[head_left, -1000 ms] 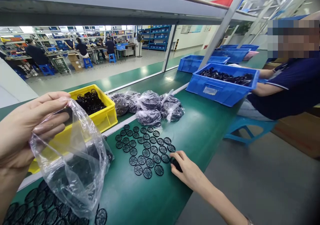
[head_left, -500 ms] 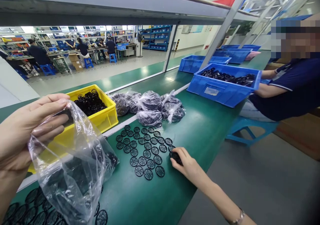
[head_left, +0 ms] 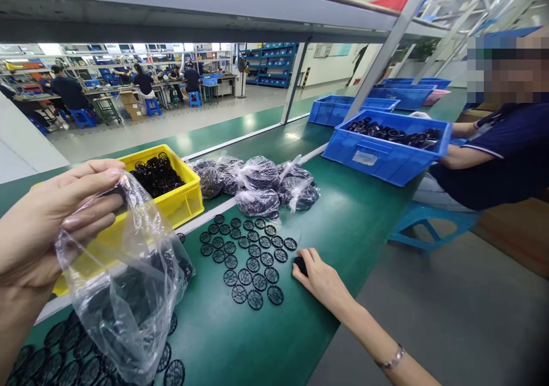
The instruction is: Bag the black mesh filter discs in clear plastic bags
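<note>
My left hand (head_left: 55, 214) pinches the top edge of a transparent plastic bag (head_left: 128, 300), which holds black round mesh discs. My right hand (head_left: 319, 277) rests on the green bench top (head_left: 343, 214) and cups a small stack of black discs (head_left: 301, 266), mostly hidden by my fingers. Just left of that hand, several dozen black mesh discs (head_left: 253, 266) lie flat in a loose single layer. More of these discs (head_left: 51, 357) lie under the bag at the lower left.
A yellow crate (head_left: 184, 197) of black discs stands behind the bag. Several tied bags of discs (head_left: 257, 183) sit on the bench. Further along are a blue crate (head_left: 377, 160) of black parts and a seated co-worker (head_left: 493, 163). Other workers sit at benches in the distance.
My right hand has shifted slightly up the picture, covering more of the small stack. The bag has swung a little, and the whole view has moved slightly.
</note>
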Available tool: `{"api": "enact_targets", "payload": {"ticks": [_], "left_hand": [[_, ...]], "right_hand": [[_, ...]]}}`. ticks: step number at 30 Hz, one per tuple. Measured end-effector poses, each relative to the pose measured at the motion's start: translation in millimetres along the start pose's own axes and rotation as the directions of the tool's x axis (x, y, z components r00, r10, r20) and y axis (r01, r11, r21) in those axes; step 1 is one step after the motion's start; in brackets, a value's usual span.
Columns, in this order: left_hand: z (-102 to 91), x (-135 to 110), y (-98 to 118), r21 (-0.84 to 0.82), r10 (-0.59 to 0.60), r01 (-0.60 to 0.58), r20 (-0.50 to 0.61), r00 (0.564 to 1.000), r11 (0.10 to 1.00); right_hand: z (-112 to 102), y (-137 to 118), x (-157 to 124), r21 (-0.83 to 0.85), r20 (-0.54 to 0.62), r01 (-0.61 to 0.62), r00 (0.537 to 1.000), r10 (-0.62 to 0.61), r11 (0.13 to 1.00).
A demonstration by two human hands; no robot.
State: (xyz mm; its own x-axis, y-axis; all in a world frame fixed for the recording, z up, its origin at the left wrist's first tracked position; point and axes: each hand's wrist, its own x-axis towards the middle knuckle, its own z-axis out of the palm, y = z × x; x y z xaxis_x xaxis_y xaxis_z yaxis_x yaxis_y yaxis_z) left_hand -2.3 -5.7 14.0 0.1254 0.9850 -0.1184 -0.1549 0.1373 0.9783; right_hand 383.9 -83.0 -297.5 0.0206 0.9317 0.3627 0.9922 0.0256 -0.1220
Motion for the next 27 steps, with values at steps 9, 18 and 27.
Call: {"api": "enact_targets", "payload": {"ticks": [9, 18, 27], "left_hand": [[4.7, -1, -1, 0.088, 0.072, -0.076, 0.046, 0.996, 0.993], [16.7, -1, -9, 0.053, 0.104, -0.110, 0.105, 0.989, 0.993], [49.1, -9, -16, 0.270, 0.241, -0.272, 0.141, 0.960, 0.924]], "right_hand": [[1, -23, 23, 0.024, 0.037, 0.162, 0.986, -0.163, 0.986], [-37, -30, 29, 0.209, 0.033, 0.119, 0.991, -0.128, 0.971], [-253, -188, 96, 0.071, -0.265, 0.765, 0.633, -0.728, 0.640]]}}
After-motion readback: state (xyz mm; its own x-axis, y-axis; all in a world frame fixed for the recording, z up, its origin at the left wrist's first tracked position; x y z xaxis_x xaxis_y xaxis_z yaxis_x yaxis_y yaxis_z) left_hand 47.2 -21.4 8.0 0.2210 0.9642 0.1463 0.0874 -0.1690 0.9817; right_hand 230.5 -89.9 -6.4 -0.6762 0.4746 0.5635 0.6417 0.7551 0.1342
